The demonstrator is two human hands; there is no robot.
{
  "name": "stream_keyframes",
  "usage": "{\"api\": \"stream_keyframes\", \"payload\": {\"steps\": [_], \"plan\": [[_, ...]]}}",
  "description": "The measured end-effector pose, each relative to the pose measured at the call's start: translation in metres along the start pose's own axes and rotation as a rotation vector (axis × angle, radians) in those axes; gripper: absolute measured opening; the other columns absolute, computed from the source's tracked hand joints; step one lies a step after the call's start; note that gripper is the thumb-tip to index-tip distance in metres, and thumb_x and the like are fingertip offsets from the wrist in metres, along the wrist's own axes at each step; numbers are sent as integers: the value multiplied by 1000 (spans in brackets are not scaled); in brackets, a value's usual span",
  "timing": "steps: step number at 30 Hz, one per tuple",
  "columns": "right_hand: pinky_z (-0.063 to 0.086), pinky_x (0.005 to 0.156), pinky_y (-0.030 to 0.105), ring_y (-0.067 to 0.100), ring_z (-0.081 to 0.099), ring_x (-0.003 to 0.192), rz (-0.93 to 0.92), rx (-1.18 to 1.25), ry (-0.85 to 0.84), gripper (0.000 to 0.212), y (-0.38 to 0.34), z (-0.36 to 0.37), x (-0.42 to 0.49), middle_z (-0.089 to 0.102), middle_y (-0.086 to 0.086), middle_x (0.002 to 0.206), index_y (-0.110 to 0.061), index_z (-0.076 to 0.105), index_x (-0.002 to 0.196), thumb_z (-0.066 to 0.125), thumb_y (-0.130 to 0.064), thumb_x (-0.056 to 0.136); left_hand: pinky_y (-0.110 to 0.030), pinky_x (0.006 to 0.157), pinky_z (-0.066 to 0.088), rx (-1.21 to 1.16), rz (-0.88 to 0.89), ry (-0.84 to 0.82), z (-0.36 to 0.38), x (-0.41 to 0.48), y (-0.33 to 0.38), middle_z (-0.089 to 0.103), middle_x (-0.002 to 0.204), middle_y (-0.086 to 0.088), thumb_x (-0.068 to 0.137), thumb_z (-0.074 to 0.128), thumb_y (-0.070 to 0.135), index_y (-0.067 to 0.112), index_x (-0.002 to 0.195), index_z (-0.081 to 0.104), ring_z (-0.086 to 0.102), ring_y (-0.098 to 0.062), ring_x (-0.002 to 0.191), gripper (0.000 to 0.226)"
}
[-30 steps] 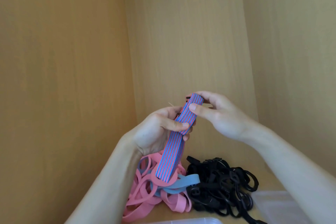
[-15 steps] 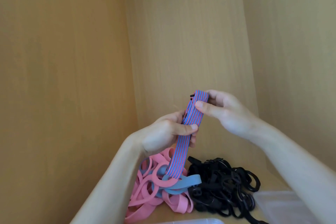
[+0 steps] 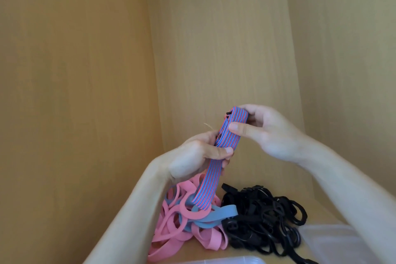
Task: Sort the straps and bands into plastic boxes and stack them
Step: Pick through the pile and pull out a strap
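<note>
A red-and-blue striped strap (image 3: 216, 169) is held upright in the air above the piles. My left hand (image 3: 199, 156) grips its middle, thumb across the front. My right hand (image 3: 265, 133) pinches its folded top end, where a small black clip shows. Its lower end hangs just over a heap of pink bands (image 3: 177, 231) with a few blue bands (image 3: 216, 216) mixed in. A tangle of black straps (image 3: 267, 221) lies to the right of the heap.
All this sits in a wooden cupboard corner, with walls (image 3: 214, 49) close on the left, back and right. A clear plastic box rim (image 3: 225, 260) shows at the bottom edge, and another clear plastic piece (image 3: 334, 242) lies at the lower right.
Both hands have raised the striped strap a little. Its lower end has lifted higher over the pink bands.
</note>
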State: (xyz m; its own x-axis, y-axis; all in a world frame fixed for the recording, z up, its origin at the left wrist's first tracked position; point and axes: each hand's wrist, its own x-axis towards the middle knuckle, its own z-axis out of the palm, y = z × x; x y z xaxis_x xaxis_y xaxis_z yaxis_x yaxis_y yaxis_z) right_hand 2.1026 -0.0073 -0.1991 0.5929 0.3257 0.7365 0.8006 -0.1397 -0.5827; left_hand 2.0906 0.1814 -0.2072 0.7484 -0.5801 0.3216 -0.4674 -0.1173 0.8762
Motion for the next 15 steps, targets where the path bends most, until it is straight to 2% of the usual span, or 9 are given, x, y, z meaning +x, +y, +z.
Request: {"api": "stream_keyframes", "payload": {"steps": [3,4,6,9,11,13,15], "plan": [[52,90,27,14,66,90,-7,-4,45,14,1,0,1,74,16,104,-8,67,105,69,-9,91,-27,65,50,1,13,31,0,3,0,56,80,-7,83,60,8,3,114,48,54,-18,68,33],[52,90,26,14,67,90,-15,-4,71,13,1,0,2,74,13,103,-12,68,103,69,-9,91,-27,66,51,20,14,46,-1,3,0,58,81,-7,89,62,5,2,118,49,55,-19,69,32],[53,92,28,17,68,91,-34,-14,131,14,1,-1,2,73,6,100,-20,67,99,70,-10,91,-28,65,53,57,9,70,-1,3,-1,60,80,-8,100,53,3,2,121,48,57,-21,69,22],[53,96,43,33,70,92,-56,-46,208,17,2,-1,3,73,4,101,-26,65,96,72,-12,90,-28,60,53,59,-7,75,0,3,-3,56,77,-11,103,40,-5,3,119,44,55,-24,64,19],[53,95,50,37,69,91,-81,-61,235,17,2,1,3,72,8,102,-27,65,95,74,-13,90,-26,57,51,117,17,83,-1,4,-4,53,74,-11,103,37,-8,2,117,43,54,-22,59,18],[54,91,48,31,70,87,-115,-85,252,17,2,4,4,73,5,99,-28,64,96,76,-22,86,-27,56,50,179,41,94,-3,5,-5,52,72,-10,104,37,-8,2,115,43,53,-21,55,16],[55,86,38,21,71,84,-133,-124,261,19,3,7,5,74,-4,95,-33,61,96,71,-34,79,-30,55,49,193,37,105,-5,6,-7,53,69,-7,105,39,-4,3,112,44,52,-19,52,12]]}}
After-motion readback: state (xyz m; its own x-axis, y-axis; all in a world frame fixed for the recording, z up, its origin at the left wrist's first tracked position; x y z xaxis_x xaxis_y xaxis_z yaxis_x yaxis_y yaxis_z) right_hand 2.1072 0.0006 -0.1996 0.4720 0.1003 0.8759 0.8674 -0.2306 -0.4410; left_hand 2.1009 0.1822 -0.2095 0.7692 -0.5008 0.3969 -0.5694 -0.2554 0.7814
